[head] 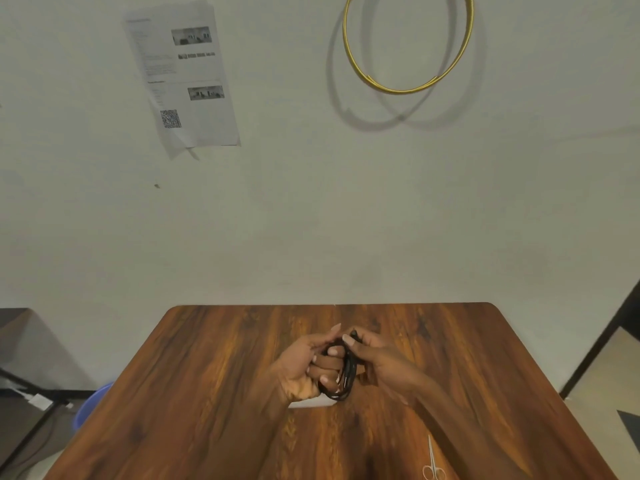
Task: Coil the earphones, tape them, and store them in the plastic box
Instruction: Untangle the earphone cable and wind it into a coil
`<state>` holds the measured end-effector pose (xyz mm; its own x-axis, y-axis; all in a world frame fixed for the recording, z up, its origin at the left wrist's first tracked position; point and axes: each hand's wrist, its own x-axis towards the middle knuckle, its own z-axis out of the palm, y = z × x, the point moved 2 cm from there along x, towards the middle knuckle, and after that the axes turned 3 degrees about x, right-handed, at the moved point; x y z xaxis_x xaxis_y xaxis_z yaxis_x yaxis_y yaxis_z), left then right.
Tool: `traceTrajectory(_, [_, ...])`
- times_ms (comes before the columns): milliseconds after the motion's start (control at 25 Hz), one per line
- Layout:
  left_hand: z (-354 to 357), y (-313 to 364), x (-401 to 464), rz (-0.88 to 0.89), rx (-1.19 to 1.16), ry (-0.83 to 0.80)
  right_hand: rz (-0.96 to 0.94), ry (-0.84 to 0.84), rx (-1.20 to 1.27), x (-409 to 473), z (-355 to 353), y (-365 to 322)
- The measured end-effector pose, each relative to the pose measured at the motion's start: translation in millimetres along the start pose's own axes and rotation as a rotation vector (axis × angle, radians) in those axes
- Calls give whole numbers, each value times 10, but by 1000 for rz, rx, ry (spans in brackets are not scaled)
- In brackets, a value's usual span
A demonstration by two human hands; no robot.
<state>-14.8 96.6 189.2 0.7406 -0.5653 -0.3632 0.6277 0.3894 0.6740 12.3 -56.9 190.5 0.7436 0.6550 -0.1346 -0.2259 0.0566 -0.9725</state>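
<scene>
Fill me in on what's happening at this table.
A person holds a black earphone cable over the wooden table, looped around the left hand while the right hand pinches its end. No tape is on it yet. Scissors lie near the table's front edge. No plastic box is clearly visible.

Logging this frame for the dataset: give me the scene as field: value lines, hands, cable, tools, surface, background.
left hand: palm up above the table, fingers inside the coil
right hand: pinching the cable near the top of the coil
earphones: black, looped in a coil around the left fingers, not taped yet
scissors: small, metal, lying near the front right of the table
table: brown wood grain
white item: flat, under the hands, mostly hidden
plastic box: not clearly visible
wall: printed sheet, gold hoop
</scene>
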Motion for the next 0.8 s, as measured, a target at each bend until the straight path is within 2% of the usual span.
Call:
traceTrajectory(160, [-15, -47, 35, -15, 85, 162, -1, -22, 143, -52, 33, 144])
traceTrajectory(400, [-165, -158, 150, -106, -4, 103, 47, 13, 217, -48, 26, 359])
traceTrajectory(520, [-163, -196, 173, -136, 69, 160, 60, -43, 529, -78, 49, 425])
traceTrajectory(600, [-190, -225, 204, -137, 167, 209, 71, 16, 646, -96, 90, 474])
traceTrajectory(680, [-241, -267, 236, -137, 156, 163, 64, 132, 610, -59, 103, 597])
traceTrajectory(800, [-374, -361, 206, -94, 46, 38, 51, 175, 549, 13, 147, 761])
